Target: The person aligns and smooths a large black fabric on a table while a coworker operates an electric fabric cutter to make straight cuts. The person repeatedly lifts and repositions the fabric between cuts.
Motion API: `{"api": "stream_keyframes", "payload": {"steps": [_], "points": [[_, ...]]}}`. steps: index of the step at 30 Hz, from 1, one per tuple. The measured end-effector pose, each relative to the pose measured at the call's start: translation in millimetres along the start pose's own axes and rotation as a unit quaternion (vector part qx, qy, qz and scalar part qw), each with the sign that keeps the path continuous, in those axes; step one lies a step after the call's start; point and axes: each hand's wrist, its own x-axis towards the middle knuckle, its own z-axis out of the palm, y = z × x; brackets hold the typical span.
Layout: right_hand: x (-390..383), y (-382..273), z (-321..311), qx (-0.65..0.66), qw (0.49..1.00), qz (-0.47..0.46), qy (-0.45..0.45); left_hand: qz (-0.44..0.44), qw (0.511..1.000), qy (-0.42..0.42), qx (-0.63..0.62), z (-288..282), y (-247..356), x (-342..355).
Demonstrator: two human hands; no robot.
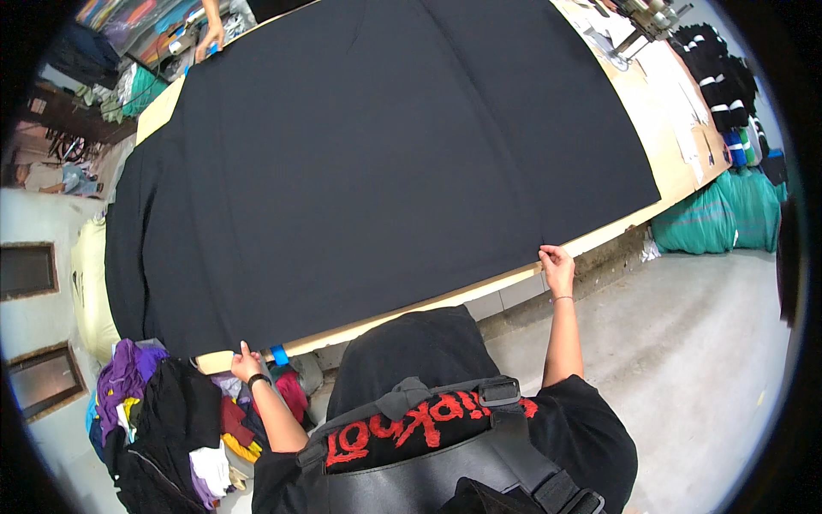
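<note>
Black cloth (368, 171) lies spread over most of the table (161, 113), covering its middle and running out past its left end. As far as can be judged, the laying out is well along: the cloth is broadly flat, though long, shallow ripples cross it and deeper folds gather toward the table's left end, so some smoothing seems left to do. How it sits along the table's far side cannot be fully told, since the upper edge of the view cuts it off.

Both of the person's hands are at the table's near side, set wide apart. The right hand (556, 264) has thumb and fingertips together on the cloth's edge, its forearm reaching almost straight forward and the wrist bent slightly inward. The left hand (247, 363), near the table's left near corner, appears to clamp the same edge, thumb uppermost (its lower fingers are partly hidden); that forearm slants outward, a dark wristband (259, 379) around the wrist. At the table's far left corner, a co-worker's hand (211, 38) reaches down beside the cloth; its grip is too small to tell.
</note>
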Motion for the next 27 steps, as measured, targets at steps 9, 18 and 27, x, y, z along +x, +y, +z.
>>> {"api": "stream_keyframes", "payload": {"steps": [9,18,27], "points": [[-1,21,-7,0.170,0.976,0.108,-0.084,0.412,0.859,0.079,0.295,75,69,-108],[75,-37,-42,-0.247,0.937,-0.039,-0.245,0.448,0.783,-0.139,0.407,150,51,-251],[265,-194,137,0.011,0.991,-0.135,-0.016,0.412,0.780,-0.137,0.451,148,47,-251]]}}
